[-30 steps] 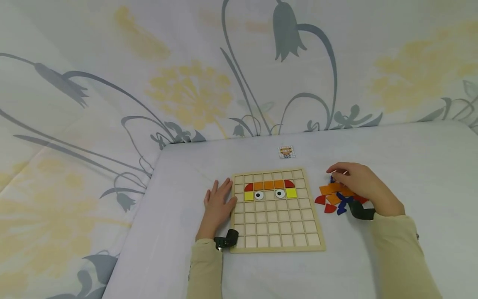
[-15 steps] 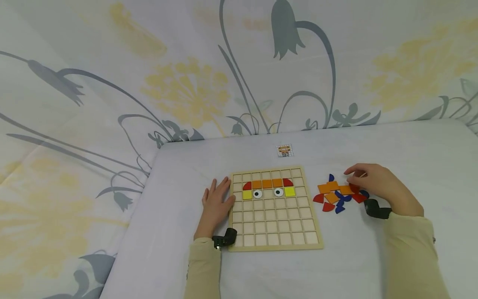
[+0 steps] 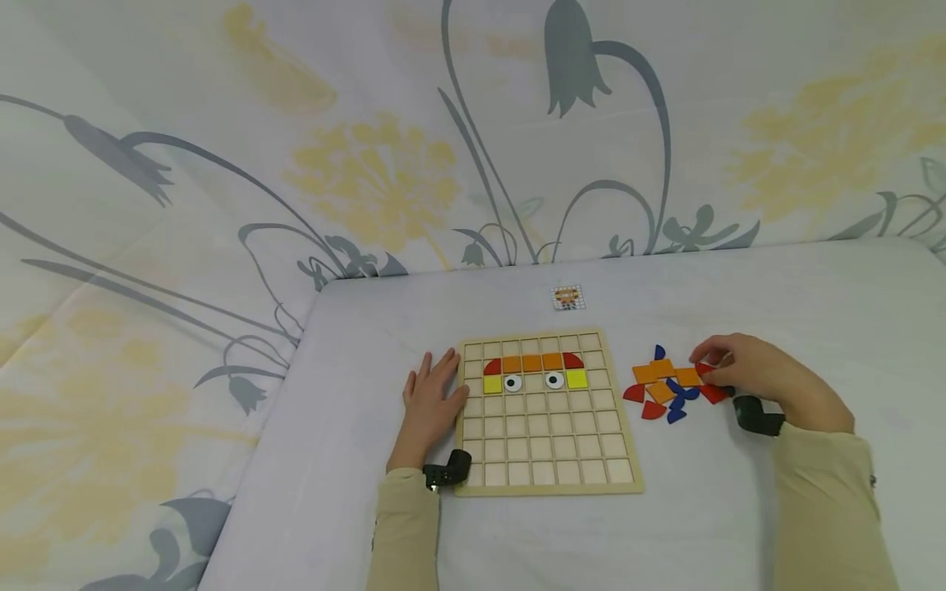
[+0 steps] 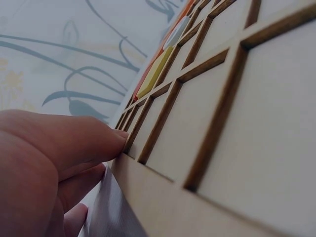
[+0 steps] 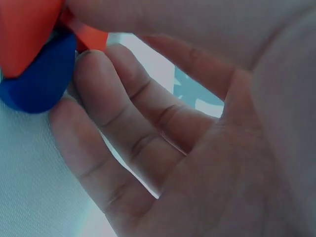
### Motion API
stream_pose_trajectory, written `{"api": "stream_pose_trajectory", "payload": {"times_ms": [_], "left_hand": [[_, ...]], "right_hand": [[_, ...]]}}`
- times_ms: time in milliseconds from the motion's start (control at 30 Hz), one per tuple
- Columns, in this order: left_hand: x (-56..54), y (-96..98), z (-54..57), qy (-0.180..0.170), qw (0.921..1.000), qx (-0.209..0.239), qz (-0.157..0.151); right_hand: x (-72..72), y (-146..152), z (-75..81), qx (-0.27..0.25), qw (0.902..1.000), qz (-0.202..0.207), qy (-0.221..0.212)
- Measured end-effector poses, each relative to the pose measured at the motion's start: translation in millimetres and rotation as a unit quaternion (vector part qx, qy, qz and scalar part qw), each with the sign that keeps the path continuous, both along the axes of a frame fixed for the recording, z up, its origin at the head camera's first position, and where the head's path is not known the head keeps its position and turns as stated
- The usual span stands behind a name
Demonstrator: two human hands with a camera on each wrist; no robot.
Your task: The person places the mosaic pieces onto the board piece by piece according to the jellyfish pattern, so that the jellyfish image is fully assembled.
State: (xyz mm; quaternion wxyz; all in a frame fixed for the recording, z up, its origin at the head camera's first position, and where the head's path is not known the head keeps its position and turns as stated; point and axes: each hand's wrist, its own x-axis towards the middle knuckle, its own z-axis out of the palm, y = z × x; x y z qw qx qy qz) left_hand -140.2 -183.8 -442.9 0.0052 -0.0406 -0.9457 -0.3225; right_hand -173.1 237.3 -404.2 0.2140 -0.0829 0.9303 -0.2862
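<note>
My left hand (image 3: 429, 410) lies along the left edge of the wooden grid board (image 3: 543, 494), fingers spread and thumb on its rim. In the left wrist view the thumb (image 4: 98, 140) presses the frame beside the grid cells. Over the right end of a pile of coloured tiles is my right hand (image 3: 754, 373), fingers bent, thumb and fingertips around a red quarter-circle tile (image 3: 704, 369). The right wrist view has a red tile (image 5: 91, 37) between thumb and fingertips, and a blue tile (image 5: 44, 79) close by the other fingers.
The board carries red, orange and yellow tiles (image 3: 576, 378) plus two round eye tiles (image 3: 554, 380). Orange tiles (image 3: 654, 371), red quarter circles (image 3: 654, 410) and blue pieces (image 3: 677, 406) lie right of it. Behind the board is a small picture card (image 3: 567, 297).
My right hand has moved right across the pile and then down onto the red tile at its right end. The left hand stays on the board's edge.
</note>
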Motion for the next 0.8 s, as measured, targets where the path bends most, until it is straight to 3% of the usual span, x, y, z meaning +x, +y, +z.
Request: {"api": "stream_pose_trajectory", "payload": {"times_ms": [333,800], "left_hand": [[-0.1,0.3,1.0,-0.004,1.0,-0.003,0.002],[0.0,1.2,0.6,-0.001,1.0,-0.004,0.004]], "right_hand": [[-2.4,-2,-0.1,-0.006,0.9998,-0.016,-0.007],[-3.1,-22,11.2,-0.012,0.9972,-0.036,0.064]]}}
